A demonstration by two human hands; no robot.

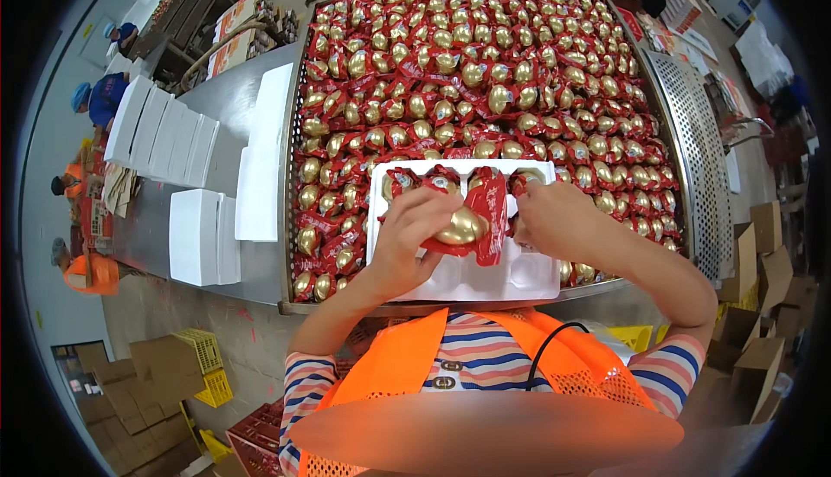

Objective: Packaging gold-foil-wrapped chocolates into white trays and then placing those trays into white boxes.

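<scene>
A white moulded tray [535, 278] with round cups lies in front of me on top of many wrapped packs. Its far row holds gold egg-shaped packs in red wrappers, such as a pack [400, 183] at the left end. Over the tray's middle, my left hand [414, 233] grips a gold egg-shaped pack [463, 228], whose red wrapper tail stretches to its right. My right hand [554, 217] is at the tray's right side, its fingers curled beside a red-wrapped pack [525, 181] in the far right cup. The fingertips are partly hidden, so what they hold cannot be made out.
A metal-rimmed bin [288, 217] full of the gold and red packs surrounds the tray. On the left table stand stacked white trays [203, 235]. A perforated metal ledge [692, 157] runs along the right. Cardboard boxes [757, 373] lie lower right; several people work farther off.
</scene>
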